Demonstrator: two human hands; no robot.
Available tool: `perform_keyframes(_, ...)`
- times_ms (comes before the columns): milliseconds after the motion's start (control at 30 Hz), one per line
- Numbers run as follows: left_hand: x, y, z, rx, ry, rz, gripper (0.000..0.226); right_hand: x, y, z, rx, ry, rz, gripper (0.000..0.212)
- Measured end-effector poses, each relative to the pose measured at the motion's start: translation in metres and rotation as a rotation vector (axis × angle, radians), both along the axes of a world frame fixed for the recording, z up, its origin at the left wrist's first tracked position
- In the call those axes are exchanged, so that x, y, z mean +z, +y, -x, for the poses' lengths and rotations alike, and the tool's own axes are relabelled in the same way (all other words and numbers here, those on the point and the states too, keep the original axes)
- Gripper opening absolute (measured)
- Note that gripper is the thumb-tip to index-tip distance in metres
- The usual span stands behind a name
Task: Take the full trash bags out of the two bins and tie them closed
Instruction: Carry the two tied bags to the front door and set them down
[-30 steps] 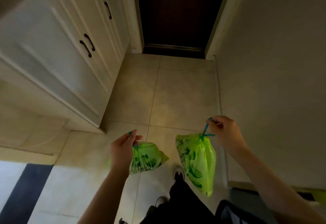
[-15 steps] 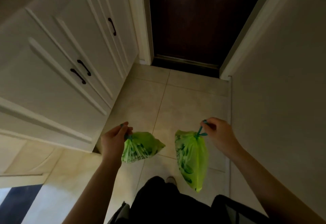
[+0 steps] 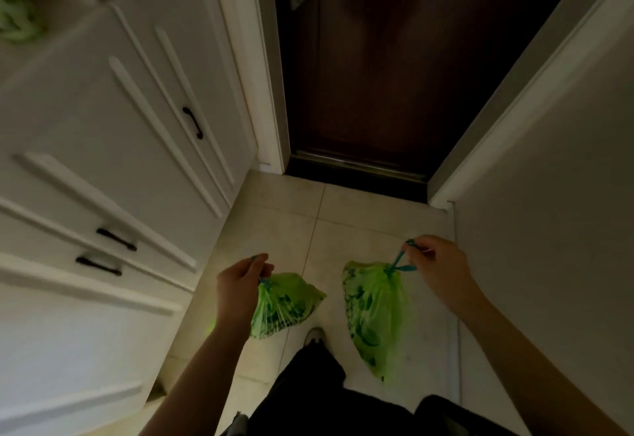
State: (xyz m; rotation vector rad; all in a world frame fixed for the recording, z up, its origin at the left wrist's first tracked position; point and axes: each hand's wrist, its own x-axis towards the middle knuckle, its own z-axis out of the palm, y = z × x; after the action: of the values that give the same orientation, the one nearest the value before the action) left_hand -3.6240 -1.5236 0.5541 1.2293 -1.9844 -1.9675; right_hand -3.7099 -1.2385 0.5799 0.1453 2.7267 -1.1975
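Two green trash bags hang above the tiled floor, each cinched at the top with a blue drawstring. My left hand (image 3: 240, 289) grips the drawstring of the smaller, rounder bag (image 3: 286, 303). My right hand (image 3: 437, 265) pinches the blue drawstring loop of the longer bag (image 3: 375, 319), which dangles lower. The bags hang apart, either side of my leg and shoe. No bins are in view.
White cabinets with black handles (image 3: 116, 239) line the left. A dark brown door (image 3: 387, 68) with a metal threshold stands straight ahead. A plain wall (image 3: 549, 195) runs close on the right. Something green (image 3: 15, 17) sits on the counter at top left.
I have walked forward down the hallway; the door and cabinets have drawn closer. Both hands still hold the bags, which swing slightly.
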Motion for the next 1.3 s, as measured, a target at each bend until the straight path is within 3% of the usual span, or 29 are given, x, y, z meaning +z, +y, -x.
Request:
perform_keyframes(433,-0.013,-0.012,0.223,0.032,-0.027,0.028,0.017,0.001,-0.026,0.237,0.035,-0.039,-0.008,0.015)
perform_keyframes(700,-0.017,-0.02,0.345,0.173,-0.095,0.084,0.017,-0.027,-0.043,0.381,0.285,-0.249,0.01,0.014)
perform_keyframes(1167,-0.062,-0.066,0.498,0.229,-0.207,0.123,0.021,-0.039,-0.116,0.583,0.561,-0.41,-0.116,0.035)
perform_keyframes(1300,-0.086,-0.076,0.524,0.228,-0.278,0.085,0.02,-0.051,-0.14,0.621,0.561,-0.444,-0.11,0.027)
